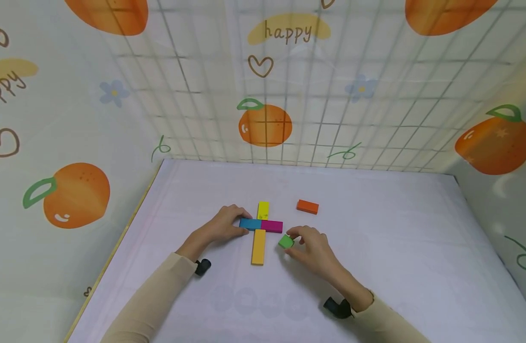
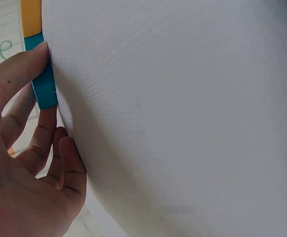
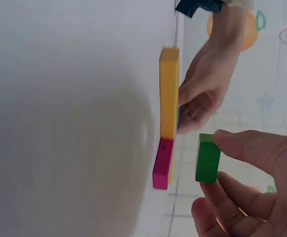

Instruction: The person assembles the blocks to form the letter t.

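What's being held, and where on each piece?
Right hand: green block, pinched by two opposite ends. Left hand: blue block, gripped by its long sides near its free end.

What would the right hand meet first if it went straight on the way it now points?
Probably the magenta rectangular block, ahead of the green rectangular block the right hand pinches, though height is unclear and the hand might pass above.
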### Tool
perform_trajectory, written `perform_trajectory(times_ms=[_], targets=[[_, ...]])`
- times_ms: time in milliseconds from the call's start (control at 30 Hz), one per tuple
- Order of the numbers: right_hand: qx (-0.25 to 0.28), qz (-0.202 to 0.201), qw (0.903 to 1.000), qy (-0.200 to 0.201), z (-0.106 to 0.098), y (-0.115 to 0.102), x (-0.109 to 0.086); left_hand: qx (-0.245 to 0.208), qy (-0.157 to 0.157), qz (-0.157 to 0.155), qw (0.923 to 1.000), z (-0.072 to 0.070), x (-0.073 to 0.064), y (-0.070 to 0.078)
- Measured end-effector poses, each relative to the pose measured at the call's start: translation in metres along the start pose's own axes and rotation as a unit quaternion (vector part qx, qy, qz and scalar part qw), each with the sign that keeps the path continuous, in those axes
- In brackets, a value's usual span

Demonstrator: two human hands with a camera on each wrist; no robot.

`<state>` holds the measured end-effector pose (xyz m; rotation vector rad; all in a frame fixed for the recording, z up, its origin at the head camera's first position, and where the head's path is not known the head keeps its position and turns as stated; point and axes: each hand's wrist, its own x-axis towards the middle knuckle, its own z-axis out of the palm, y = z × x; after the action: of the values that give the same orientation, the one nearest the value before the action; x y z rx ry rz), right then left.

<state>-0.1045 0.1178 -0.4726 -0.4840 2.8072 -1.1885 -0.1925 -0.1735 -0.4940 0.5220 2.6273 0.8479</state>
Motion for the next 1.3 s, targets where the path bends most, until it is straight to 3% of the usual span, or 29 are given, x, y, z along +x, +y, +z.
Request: perform_trajectory(times_ms=[467, 1000, 1300], targets=[[0.017, -0.046, 0.9983, -0.033, 0.012, -0.018, -0.012, 0.000, 0.001, 0.000, 1.0000, 0.001, -0.001, -0.001], [0.040, -0.069, 0.9877, -0.135, 0.026, -0.019, -0.014, -0.001, 0.007, 0.013, 0.9999, 0.001, -0.001, -0.001], [0.020, -0.069, 0.9829, -0.169, 0.031, -0.020, -0.013, -0.001, 0.004, 0.013, 0.9999, 0.000, 0.000, 0.000]])
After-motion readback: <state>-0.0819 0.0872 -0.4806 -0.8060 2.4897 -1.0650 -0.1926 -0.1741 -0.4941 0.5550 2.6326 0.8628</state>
